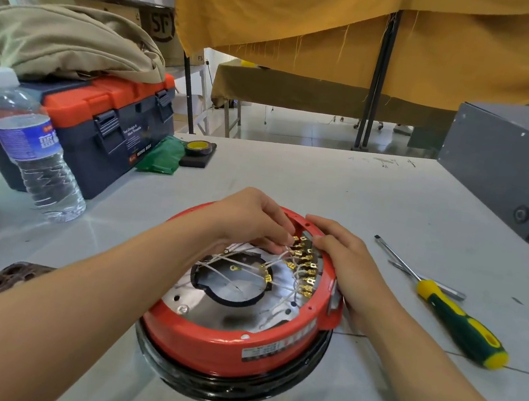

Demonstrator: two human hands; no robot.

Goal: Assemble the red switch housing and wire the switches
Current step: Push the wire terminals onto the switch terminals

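Grey worktop, near edge: left hand pinches a brass terminal inside the red appliance; right hand rests straight fingers on its rim.

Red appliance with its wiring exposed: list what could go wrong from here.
1. The left hand pinches among closely packed brass terminals; a tug could loosen a neighbouring one or strain the thin white wires.
2. The red appliance sits on a rounded black part, steadied by the right hand on its rim; it may rock.
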